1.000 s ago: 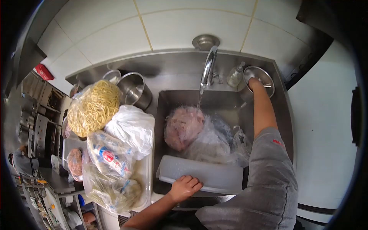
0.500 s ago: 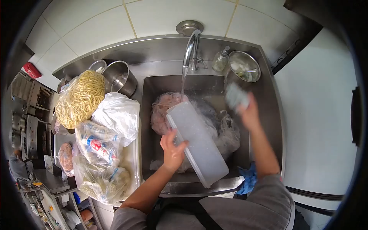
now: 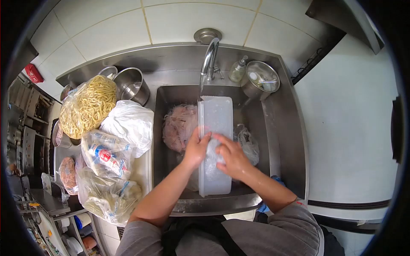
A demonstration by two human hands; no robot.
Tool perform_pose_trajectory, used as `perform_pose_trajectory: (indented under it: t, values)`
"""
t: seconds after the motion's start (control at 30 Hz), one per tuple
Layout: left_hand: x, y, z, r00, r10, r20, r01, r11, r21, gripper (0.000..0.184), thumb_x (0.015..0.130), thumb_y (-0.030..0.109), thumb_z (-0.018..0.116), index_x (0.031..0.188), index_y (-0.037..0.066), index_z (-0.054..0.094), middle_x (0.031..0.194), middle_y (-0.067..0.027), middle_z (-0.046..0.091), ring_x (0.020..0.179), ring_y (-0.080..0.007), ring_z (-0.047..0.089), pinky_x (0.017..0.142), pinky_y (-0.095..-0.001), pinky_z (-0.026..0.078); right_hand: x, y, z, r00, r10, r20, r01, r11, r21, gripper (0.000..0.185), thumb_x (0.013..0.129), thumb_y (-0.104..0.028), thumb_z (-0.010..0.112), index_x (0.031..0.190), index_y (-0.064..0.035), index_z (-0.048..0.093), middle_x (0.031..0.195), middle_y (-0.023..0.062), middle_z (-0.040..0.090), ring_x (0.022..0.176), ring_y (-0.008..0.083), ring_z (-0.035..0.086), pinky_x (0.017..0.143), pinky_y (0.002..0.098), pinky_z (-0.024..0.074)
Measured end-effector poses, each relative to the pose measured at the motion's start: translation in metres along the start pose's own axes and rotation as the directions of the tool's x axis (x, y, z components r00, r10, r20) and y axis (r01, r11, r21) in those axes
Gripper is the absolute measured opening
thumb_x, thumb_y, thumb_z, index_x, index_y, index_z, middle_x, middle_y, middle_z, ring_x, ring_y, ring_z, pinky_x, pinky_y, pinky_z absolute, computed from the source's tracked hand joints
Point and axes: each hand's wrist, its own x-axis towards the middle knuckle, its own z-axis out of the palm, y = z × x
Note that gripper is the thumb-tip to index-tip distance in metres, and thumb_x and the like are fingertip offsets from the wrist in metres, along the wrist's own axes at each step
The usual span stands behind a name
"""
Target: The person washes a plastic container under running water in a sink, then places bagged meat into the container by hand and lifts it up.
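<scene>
A long translucent white plastic container is held over the steel sink, its far end beneath the running faucet. My left hand grips its left rim, thumb on the near face. With my right hand I press a pale grey cloth or pad against the container; its exact kind is blurred. In the sink, left of the container, lies a clear bag of pink raw meat. Another clear plastic bag shows on the right, partly hidden by my right arm and the container.
Left of the sink are a bag of yellow noodles, a white bag, other clear food bags and a steel pot. Behind right stand a soap bottle and a steel bowl. A blue cloth hangs at the front edge.
My right hand has brought the pale cloth from the sink's right side onto the container. The container has turned from slanted to nearly straight, and my left hand now grips its rim.
</scene>
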Motion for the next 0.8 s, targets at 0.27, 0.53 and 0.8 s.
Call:
perform_pose_trajectory:
  t: [0.27, 0.53, 0.8]
  values:
    - [0.022, 0.078, -0.010, 0.967, -0.191, 0.170, 0.138, 0.950, 0.282, 0.017, 0.089, 0.018, 0.058, 0.096, 0.003, 0.057, 0.071, -0.0018, 0.057, 0.059, -0.0085, 0.055, 0.053, -0.0244, 0.045, 0.094, 0.131, -0.130, 0.690, 0.376, -0.618, -0.366, 0.918, 0.149, 0.021, 0.084, -0.018, 0.055, 0.098, -0.0028, 0.052, 0.105, 0.0184, 0.057, 0.099, 0.0342, 0.055, 0.087, 0.0412, 0.0427]
    - [0.060, 0.073, -0.038, 0.968, -0.076, 0.238, 0.018, 0.971, 0.238, 0.015, 0.091, 0.017, 0.055, 0.099, 0.004, 0.054, 0.077, -0.0020, 0.058, 0.067, -0.0106, 0.056, 0.061, -0.0250, 0.046, 0.133, 0.077, -0.030, 0.874, -0.083, -0.480, -0.039, 0.970, -0.239, 0.038, 0.086, -0.020, 0.054, 0.119, -0.0023, 0.050, 0.122, 0.0161, 0.052, 0.118, 0.0331, 0.045, 0.100, 0.0397, 0.0345]
    - [0.068, 0.013, -0.058, 0.975, -0.216, 0.048, 0.221, 0.954, -0.203, 0.015, 0.094, 0.019, 0.050, 0.101, 0.006, 0.048, 0.090, -0.0040, 0.057, 0.082, -0.0153, 0.061, 0.070, -0.0284, 0.051, 0.191, 0.079, 0.043, 0.986, 0.014, -0.165, -0.076, 0.924, -0.374, 0.057, 0.088, -0.029, 0.050, 0.136, -0.0038, 0.033, 0.143, 0.0113, 0.031, 0.132, 0.0300, 0.029, 0.107, 0.0509, 0.0200]
